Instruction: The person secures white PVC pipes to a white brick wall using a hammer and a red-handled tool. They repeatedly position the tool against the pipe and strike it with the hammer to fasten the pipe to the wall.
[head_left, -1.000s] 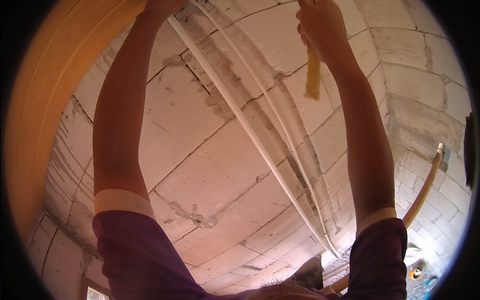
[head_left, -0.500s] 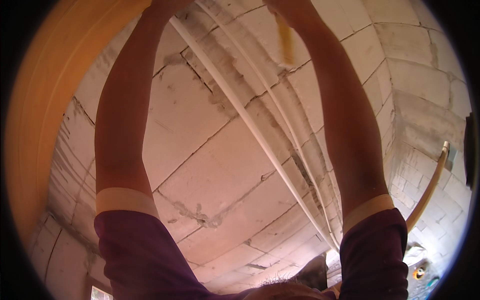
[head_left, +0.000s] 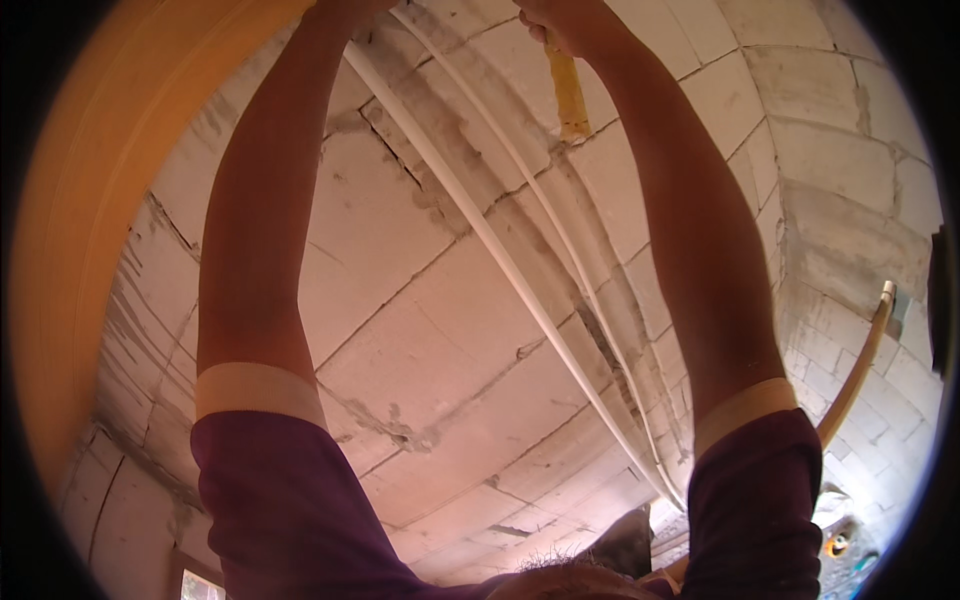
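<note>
Both my arms are raised toward the top of the head view. My right hand (head_left: 568, 24) is closed around a tool with a worn yellow handle (head_left: 567, 95); the handle's lower end sticks out below the fist, and the tool's other end is out of sight. My left hand (head_left: 350, 10) is cut off by the top edge, so its fingers do not show. It is close to the upper part of a thick white pipe (head_left: 480, 220). A thinner white pipe (head_left: 565, 230) runs beside that one, along a rough groove in the block wall (head_left: 400, 300).
A broad orange-yellow panel (head_left: 70, 230) curves along the left side. On the right, a bent tan pipe (head_left: 862, 365) stands out near a block wall (head_left: 850, 220). Several small items (head_left: 840, 545) lie at the lower right. A bright opening (head_left: 200, 585) shows at lower left.
The yellow handle, blurred before, is now sharp, and my right hand has shifted slightly left. My left forearm has moved a little to the right.
</note>
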